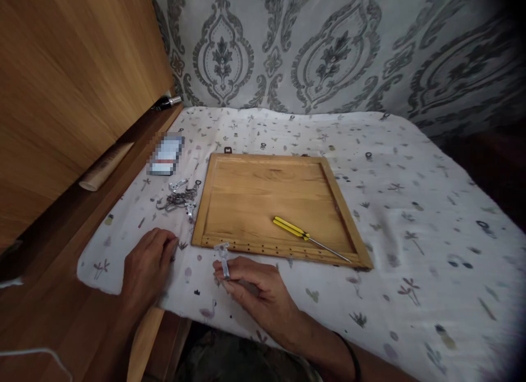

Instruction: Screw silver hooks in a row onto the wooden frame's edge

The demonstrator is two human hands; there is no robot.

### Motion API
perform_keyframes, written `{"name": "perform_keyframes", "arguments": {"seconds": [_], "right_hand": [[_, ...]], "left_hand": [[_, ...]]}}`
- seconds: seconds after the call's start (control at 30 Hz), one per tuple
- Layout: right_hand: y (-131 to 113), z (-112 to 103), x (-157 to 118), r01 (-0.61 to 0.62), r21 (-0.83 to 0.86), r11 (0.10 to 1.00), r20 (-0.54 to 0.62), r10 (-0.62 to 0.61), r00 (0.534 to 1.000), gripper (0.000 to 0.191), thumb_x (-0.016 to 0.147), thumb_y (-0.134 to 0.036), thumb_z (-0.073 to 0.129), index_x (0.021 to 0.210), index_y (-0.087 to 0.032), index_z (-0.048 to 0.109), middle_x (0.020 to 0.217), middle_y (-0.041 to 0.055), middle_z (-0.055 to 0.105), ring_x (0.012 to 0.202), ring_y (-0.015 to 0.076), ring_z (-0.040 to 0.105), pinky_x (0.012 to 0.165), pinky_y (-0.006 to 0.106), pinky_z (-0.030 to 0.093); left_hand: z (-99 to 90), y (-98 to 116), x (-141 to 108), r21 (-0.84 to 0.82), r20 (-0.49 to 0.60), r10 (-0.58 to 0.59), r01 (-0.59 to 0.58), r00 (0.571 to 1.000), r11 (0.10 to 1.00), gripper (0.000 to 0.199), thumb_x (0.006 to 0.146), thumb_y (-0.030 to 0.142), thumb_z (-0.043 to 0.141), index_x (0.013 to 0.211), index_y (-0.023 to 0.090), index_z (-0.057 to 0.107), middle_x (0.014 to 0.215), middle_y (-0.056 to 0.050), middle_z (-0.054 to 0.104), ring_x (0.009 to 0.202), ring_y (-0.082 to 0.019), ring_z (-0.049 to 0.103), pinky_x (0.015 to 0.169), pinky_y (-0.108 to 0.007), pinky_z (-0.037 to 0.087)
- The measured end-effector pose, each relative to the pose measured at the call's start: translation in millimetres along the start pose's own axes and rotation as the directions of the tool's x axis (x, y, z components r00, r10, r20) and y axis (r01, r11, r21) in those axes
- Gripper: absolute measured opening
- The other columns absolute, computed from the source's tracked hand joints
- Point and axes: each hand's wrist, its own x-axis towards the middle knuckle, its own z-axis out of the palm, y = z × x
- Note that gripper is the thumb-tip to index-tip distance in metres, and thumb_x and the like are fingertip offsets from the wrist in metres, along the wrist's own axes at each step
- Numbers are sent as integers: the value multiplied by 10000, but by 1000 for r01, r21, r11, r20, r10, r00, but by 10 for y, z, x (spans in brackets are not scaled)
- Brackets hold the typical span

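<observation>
Between the fingertips of my right hand (255, 289) is a small T-shaped silver metal bracket (224, 261), upright at the near edge of a framed wooden board (267, 193). My left hand (150, 261) rests on the cloth left of the board. Its fingers are curled together, and whatever they may hold is hidden. Across the board's lower right lies a screwdriver (290, 227) with a yellow handle, its tip on the near rail. A row of small dark holes runs along that rail. Beyond my left hand lies a heap of thin metal chain (177, 199) with similar silver brackets (189, 209).
A white printed cloth (411, 206) covers the surface under everything. A phone (166, 156) with a blurred screen lies at the left. Wooden furniture (82, 69) rises on the left, with a rolled tube (104, 167) on its ledge. Patterned grey wall covering (271, 47) stands behind.
</observation>
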Motion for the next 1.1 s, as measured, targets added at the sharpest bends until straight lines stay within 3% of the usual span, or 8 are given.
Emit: {"name": "perform_keyframes", "arguments": {"seconds": [0.2,0.3,0.4,0.5,0.57,0.7,0.9,1.1], "right_hand": [[31,14,-13,10,-66,998,6,-10,1000,192,1031,-300,605,960,-220,765,974,70,807,923,174,772,820,300,633],[21,25,13,81,-150,985,-9,-83,997,213,1052,-292,580,940,-202,737,929,61,789,875,162,752,788,277,622],[-43,43,98,213,-351,912,51,-209,977,273,1085,-243,491,933,-176,708,929,78,758,853,171,706,755,284,606],[-157,71,226,456,-597,660,312,-333,890,260,1055,-146,468,933,-138,698,965,126,725,916,239,667,745,347,591],[-234,92,302,535,-679,503,472,-258,843,143,1003,-114,555,969,-118,694,969,139,712,973,279,657,807,397,585],[-311,104,365,556,-711,431,576,-96,812,179,926,-111,674,1105,-105,673,1035,150,709,1080,313,641,876,420,575],[-252,71,276,455,-724,519,542,20,840,266,868,-46,684,1120,-126,657,1146,135,707,1081,277,640,846,370,578],[-101,154,96,397,-690,605,481,-27,876,112,895,-60,684,938,-158,654,970,80,697,877,228,623,709,335,545]], "left_hand": [[-37,29,-26,-68,-26,-27,25,999,997,252,961,418,496,875,238,649,873,-42,698,862,-236,644,762,-339,473],[-41,183,-101,-314,-71,-188,157,980,936,253,952,441,563,971,217,678,895,-44,714,774,-205,645,709,-320,511],[21,424,-183,-745,177,-328,344,928,572,336,957,502,602,1103,205,664,998,-62,755,850,-204,721,765,-315,594],[122,598,-210,-883,398,-310,452,863,125,414,883,530,691,1106,182,667,1140,-127,776,1106,-278,742,958,-387,616],[171,626,-198,-838,535,-272,544,800,-48,402,881,489,692,1130,174,684,1215,-148,768,1171,-286,729,1012,-396,606],[170,579,-171,-778,627,-265,577,732,-247,303,919,389,646,1108,168,729,1227,-141,773,1195,-256,726,1055,-355,588],[76,605,-191,-803,589,-230,529,774,-276,388,755,339,904,1061,136,781,1163,-151,793,1119,-243,754,983,-274,599],[151,560,-225,-868,491,-258,491,832,-71,396,626,361,987,915,163,802,970,-100,825,899,-204,789,835,-248,623]]}}
